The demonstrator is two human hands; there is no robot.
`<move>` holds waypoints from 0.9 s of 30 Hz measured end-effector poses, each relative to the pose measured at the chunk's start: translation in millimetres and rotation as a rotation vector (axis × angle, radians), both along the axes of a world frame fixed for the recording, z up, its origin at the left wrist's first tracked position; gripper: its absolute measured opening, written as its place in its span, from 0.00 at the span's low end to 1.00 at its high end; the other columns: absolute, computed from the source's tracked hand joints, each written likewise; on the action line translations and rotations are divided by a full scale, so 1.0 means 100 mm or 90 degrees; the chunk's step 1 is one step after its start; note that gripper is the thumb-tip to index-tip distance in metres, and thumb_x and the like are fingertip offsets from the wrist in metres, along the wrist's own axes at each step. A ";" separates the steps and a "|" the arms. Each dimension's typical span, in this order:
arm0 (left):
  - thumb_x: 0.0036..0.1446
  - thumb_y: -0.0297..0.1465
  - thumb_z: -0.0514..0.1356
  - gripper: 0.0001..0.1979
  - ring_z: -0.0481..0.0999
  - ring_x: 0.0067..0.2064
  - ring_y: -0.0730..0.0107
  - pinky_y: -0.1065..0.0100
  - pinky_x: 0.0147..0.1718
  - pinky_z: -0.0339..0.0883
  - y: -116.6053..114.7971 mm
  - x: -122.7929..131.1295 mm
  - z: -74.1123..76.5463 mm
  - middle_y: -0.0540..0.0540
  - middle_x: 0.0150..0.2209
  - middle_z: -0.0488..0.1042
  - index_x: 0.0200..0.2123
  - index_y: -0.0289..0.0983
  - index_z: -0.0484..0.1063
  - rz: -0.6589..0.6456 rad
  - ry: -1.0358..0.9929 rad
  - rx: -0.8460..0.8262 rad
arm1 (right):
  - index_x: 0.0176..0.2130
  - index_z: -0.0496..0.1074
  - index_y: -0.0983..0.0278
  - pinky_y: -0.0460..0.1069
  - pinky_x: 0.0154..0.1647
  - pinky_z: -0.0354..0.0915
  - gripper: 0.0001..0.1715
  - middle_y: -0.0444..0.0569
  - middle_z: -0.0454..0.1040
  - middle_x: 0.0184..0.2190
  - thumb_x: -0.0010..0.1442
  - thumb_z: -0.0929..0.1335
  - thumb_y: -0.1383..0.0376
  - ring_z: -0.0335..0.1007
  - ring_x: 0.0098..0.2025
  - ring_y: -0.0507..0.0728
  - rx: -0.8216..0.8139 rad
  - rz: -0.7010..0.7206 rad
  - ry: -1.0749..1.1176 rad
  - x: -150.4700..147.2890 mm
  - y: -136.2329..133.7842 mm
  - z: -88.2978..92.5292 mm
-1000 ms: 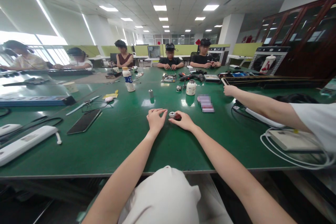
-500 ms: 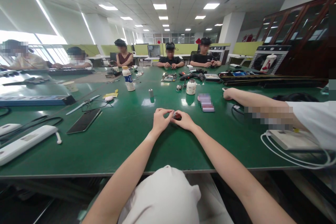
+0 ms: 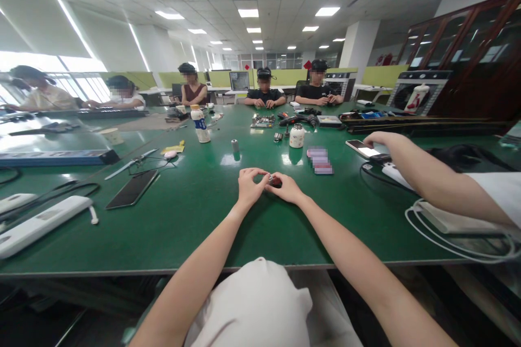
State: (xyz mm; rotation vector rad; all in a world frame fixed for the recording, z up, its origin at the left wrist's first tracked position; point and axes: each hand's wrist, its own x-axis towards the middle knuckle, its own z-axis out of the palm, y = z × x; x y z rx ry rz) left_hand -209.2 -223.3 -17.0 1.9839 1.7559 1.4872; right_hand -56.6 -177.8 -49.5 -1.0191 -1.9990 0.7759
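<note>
Seemingly metal part (image 3: 271, 178) between hands (image 3: 249, 187)

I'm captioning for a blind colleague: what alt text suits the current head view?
A person's left hand and right hand hold a small metal part at a green table. Beyond stand a grey cylinder and white jar; another person's hand is by a phone.

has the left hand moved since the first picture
Yes. Judged against the standing metal cylinder, the left hand has shifted right, toward the right hand.
</note>
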 end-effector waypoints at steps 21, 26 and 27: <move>0.57 0.40 0.65 0.08 0.62 0.59 0.46 0.47 0.56 0.58 0.11 -0.24 -0.12 0.41 0.54 0.73 0.38 0.49 0.84 0.131 0.165 -0.182 | 0.43 0.75 0.62 0.52 0.45 0.70 0.20 0.48 0.79 0.37 0.54 0.75 0.53 0.76 0.40 0.57 0.003 -0.005 -0.007 0.03 -0.05 0.03; 0.61 0.38 0.63 0.08 0.67 0.55 0.56 0.56 0.56 0.61 0.08 -0.14 -0.05 0.45 0.48 0.78 0.40 0.47 0.83 0.079 0.085 -0.034 | 0.43 0.75 0.62 0.52 0.44 0.70 0.20 0.48 0.79 0.36 0.54 0.75 0.55 0.76 0.39 0.57 0.000 -0.010 -0.010 0.02 -0.05 0.04; 0.61 0.37 0.63 0.08 0.67 0.54 0.57 0.57 0.56 0.61 0.06 -0.11 -0.03 0.45 0.46 0.79 0.41 0.47 0.82 0.064 0.077 -0.013 | 0.42 0.75 0.62 0.52 0.45 0.70 0.20 0.48 0.79 0.36 0.54 0.75 0.55 0.76 0.39 0.57 0.002 -0.009 -0.011 0.02 -0.05 0.04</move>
